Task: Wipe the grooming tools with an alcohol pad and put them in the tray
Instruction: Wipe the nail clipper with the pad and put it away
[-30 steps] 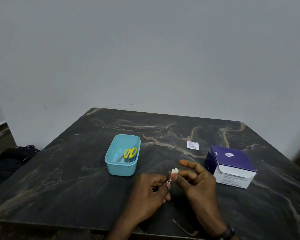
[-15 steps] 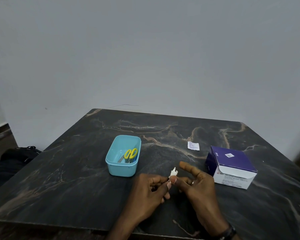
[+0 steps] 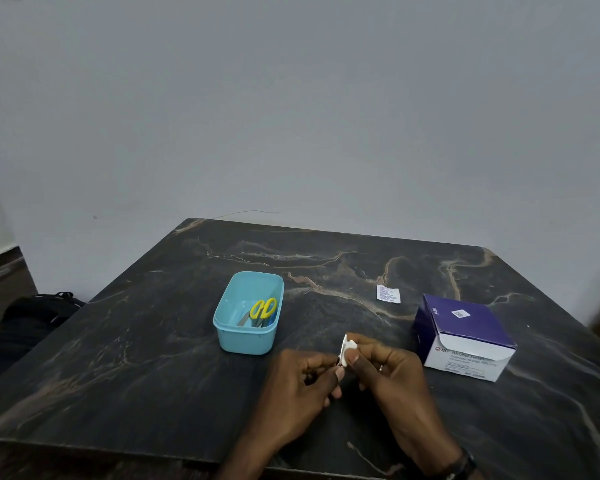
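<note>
My left hand (image 3: 303, 379) grips a small metal grooming tool (image 3: 340, 365), mostly hidden inside its curled fingers, only a shiny tip showing. My right hand (image 3: 385, 370) pinches a folded white alcohol pad (image 3: 346, 348) against that tip. Both hands hover over the dark marble table (image 3: 153, 358) near its front edge. The light blue tray (image 3: 245, 341) stands just left of and behind my hands. Inside it lie yellow-handled scissors (image 3: 263, 309) and another metal tool.
A purple and white alcohol swab box (image 3: 465, 337) stands to the right of my hands. A torn white pad wrapper (image 3: 388, 294) lies behind them. A black bag (image 3: 35, 313) sits on the floor at the left, off the table's edge.
My right hand's index finger, stretched out before, has curled in around the pad. The pad has turned and shifted slightly on the tool tip. My left hand stays put.
</note>
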The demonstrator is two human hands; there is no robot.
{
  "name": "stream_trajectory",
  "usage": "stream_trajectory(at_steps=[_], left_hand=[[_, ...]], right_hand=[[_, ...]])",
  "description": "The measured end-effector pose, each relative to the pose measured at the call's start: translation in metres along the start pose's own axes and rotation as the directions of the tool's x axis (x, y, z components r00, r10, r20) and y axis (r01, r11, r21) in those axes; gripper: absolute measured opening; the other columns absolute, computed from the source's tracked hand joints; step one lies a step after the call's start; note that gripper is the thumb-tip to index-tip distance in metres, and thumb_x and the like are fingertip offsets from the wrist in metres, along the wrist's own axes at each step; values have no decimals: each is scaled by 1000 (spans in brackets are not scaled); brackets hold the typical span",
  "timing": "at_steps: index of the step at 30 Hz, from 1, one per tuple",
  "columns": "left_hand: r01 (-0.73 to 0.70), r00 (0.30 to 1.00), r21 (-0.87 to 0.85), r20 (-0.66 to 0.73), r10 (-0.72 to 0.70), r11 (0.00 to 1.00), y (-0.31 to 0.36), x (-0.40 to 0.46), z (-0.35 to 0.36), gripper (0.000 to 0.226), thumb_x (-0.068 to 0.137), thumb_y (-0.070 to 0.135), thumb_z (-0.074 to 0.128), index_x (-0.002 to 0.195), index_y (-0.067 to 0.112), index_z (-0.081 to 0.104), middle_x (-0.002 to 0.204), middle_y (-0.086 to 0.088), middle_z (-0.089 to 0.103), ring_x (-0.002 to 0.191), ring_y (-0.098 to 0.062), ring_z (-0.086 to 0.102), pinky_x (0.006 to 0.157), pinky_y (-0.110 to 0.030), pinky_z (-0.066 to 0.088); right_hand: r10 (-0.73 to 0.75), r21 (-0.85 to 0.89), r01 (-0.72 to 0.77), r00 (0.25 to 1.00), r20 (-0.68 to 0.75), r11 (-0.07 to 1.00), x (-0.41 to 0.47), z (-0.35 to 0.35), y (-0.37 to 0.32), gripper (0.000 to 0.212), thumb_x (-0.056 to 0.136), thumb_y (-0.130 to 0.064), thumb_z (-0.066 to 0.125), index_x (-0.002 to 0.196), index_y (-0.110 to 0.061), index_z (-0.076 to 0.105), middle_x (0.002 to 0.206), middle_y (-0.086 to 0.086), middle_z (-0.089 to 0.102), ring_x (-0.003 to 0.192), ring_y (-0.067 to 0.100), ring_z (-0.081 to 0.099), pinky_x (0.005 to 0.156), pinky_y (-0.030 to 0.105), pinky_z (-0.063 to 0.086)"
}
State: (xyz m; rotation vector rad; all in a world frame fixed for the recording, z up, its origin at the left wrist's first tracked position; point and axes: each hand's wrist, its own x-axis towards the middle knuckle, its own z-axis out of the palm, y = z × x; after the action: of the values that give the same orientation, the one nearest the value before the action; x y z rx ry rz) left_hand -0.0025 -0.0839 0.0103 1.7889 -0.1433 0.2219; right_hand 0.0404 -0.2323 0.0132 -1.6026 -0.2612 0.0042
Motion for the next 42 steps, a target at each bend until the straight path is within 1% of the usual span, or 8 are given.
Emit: stream_trajectory(at_steps=[2, 6, 12, 19, 24, 30, 35, 42], left_hand=[[-8, 1000, 4, -3, 8, 1000, 1, 0, 0, 17, 90, 21, 64, 89, 31, 77, 67, -9, 72, 52, -4, 59, 49, -15, 43], [-49, 999, 20, -1, 49, 999, 1, 0, 0, 18, 91, 20, 63, 92, 30, 77, 66, -9, 70, 52, -3, 57, 50, -18, 44], [-103, 994, 106, 39, 99, 989, -3, 1, 0, 17, 91, 25, 59, 93, 29, 75, 68, -4, 70, 56, -7, 59, 57, -41, 51], [-120, 993, 121, 22, 118, 985, -5, 1, 1, 18, 91, 23, 60, 96, 31, 75, 69, 0, 71, 61, 0, 61, 60, -37, 52], [-70, 997, 98, -20, 72, 993, -6, 2, 3, 20, 87, 22, 65, 93, 38, 76, 73, 5, 75, 69, -14, 71, 69, -44, 56], [0, 999, 117, -46, 5, 993, -2, 1, 1, 15, 88, 21, 65, 80, 26, 77, 66, 4, 72, 58, -1, 64, 60, -26, 52], [56, 997, 62, -65, -52, 997, 1, 0, 3, 16, 88, 21, 65, 77, 15, 75, 61, 0, 70, 54, 0, 61, 58, -20, 48], [59, 995, 34, -76, -57, 998, 1, 1, 1, 15, 86, 22, 68, 76, 15, 76, 58, -1, 69, 53, -2, 61, 55, -18, 47]], right_hand=[[1, 10, -1, 1000, 3, 1000, -1, 1, -2, 15, 87, -5, 65, 79, -4, 78, 90, 4, 77, 64, 12, 61, 50, 17, 43], [16, 19, -17, 1000, 24, 1000, 0, 1, -1, 17, 91, -9, 61, 85, -5, 75, 76, 25, 70, 61, 16, 55, 50, 19, 42], [36, 61, -34, 999, -20, 998, 1, 2, 1, 9, 87, -7, 66, 86, -8, 75, 74, 17, 74, 58, 11, 60, 49, 19, 44], [68, 84, -64, 997, -43, 994, 3, 0, 2, 8, 86, -7, 67, 82, -3, 74, 71, 15, 74, 59, 14, 60, 49, 20, 43], [63, 65, -62, 998, -9, 996, 2, 0, -1, 16, 88, -7, 64, 78, -3, 75, 85, 21, 74, 62, 16, 57, 48, 19, 40], [26, 46, -28, 998, 50, 999, -1, 1, -3, 12, 87, -8, 66, 81, -5, 75, 89, 17, 76, 69, 19, 60, 48, 18, 39], [-36, -28, 39, 995, 97, 999, -2, 3, -4, 9, 85, -1, 67, 82, -3, 74, 84, 9, 77, 62, 4, 65, 52, 10, 44], [-55, -88, 61, 996, 74, 994, -2, 3, -1, 9, 85, -3, 68, 83, -8, 74, 86, 4, 77, 65, 4, 67, 53, 10, 45]])
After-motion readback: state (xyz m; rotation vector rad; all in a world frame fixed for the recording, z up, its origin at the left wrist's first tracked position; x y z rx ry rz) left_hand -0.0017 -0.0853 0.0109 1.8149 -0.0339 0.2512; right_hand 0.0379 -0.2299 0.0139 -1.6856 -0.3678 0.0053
